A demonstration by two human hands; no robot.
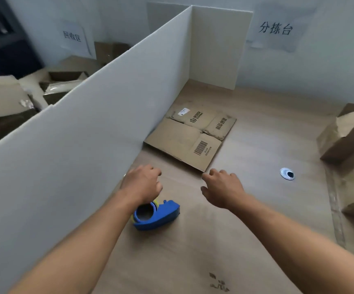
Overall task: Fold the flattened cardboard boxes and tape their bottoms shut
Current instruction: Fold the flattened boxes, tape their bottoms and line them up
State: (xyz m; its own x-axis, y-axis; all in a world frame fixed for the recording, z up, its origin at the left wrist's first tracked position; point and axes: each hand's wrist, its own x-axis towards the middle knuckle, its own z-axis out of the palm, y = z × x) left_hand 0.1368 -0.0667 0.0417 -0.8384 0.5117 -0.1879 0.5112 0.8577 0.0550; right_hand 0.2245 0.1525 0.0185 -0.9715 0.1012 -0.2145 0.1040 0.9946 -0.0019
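while the flattened cardboard box lies flat on the desk with one side against the white divider panel, both hands hover just short of its near edge, not touching it. left hand fingers curled in, holding nothing; right hand fingers loosely bent, slightly spread, near the box's near corner. blue tape dispenser sits on the desk under the left wrist, folded boxes at the desk's right edge.
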